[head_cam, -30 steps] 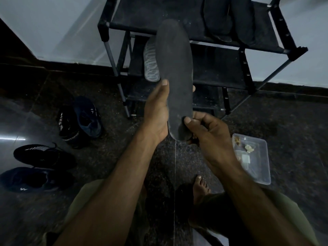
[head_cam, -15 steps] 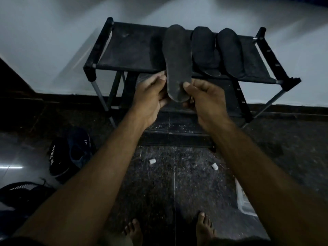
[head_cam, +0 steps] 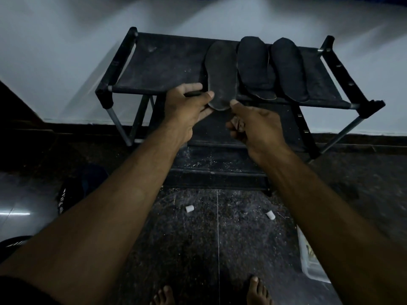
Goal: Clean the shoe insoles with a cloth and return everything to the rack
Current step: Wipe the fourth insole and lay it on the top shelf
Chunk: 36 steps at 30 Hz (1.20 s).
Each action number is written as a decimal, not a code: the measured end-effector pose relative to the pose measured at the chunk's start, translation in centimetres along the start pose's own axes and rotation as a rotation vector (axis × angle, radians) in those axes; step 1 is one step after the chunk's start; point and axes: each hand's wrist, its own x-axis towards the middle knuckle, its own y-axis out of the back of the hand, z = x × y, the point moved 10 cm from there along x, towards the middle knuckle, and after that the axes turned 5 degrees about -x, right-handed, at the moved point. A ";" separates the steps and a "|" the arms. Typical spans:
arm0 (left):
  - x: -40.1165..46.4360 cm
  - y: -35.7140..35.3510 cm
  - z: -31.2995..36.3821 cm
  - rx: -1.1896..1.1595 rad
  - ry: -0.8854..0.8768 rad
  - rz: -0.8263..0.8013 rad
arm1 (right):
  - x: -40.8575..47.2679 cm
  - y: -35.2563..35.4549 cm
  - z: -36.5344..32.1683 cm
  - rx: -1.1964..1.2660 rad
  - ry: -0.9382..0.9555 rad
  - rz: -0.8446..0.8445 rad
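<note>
- the grey insole [head_cam: 221, 73] lies flat on the rack's [head_cam: 167, 62] top shelf, heel past the front edge.
- left hand [head_cam: 187, 106] pinches the heel, thumb on top.
- right hand [head_cam: 253, 124] is beside the heel, thumb touching it, fingers curled loosely around nothing.
- two darker insoles [head_cam: 255, 67] lie just right.
- bare feet [head_cam: 256, 291] on the speckled floor [head_cam: 198, 238].

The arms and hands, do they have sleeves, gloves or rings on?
No. Both forearms are bare as far as the picture shows, with no sleeves, watch or bands. The left hand and the right hand wear no gloves, and no rings are visible. The nails look short.
</note>
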 end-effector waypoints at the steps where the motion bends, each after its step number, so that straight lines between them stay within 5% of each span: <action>1: -0.1 0.0 0.1 0.017 -0.007 0.014 | -0.2 0.1 0.1 0.004 -0.002 -0.003; 29: -1.4 0.1 0.3 0.013 -0.135 -0.022 | 1.7 -0.5 0.4 0.091 -0.027 0.083; 33: -2.7 5.6 -1.1 0.023 -0.203 0.139 | 0.7 0.0 2.7 0.014 -0.026 0.044; 36: -2.7 11.7 -6.1 0.096 -0.070 0.368 | 0.0 -0.1 5.8 -0.064 -0.059 0.013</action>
